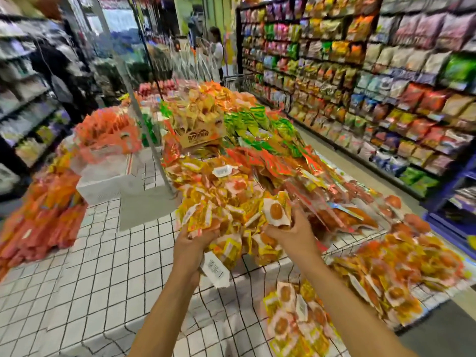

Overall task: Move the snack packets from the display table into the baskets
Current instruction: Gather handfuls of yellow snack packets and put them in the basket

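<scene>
Yellow and white snack packets [226, 202] with orange contents lie heaped on the display table [103, 266], which has a white cloth with a black grid. My left hand [192, 243] is closed around a bunch of these packets at the heap's near edge. My right hand [291, 235] grips another bunch, with one white packet showing an orange round on top. More of the same packets fill a wire basket [332, 256] at the right and a pile [296, 315] below my right arm.
A white box [103, 181] of orange packets sits left of centre, and a cardboard box [201, 135] of packets stands behind. A metal pole [144, 119] rises from the table. Stocked shelves [386, 86] line the right aisle. A person [216, 52] stands far back.
</scene>
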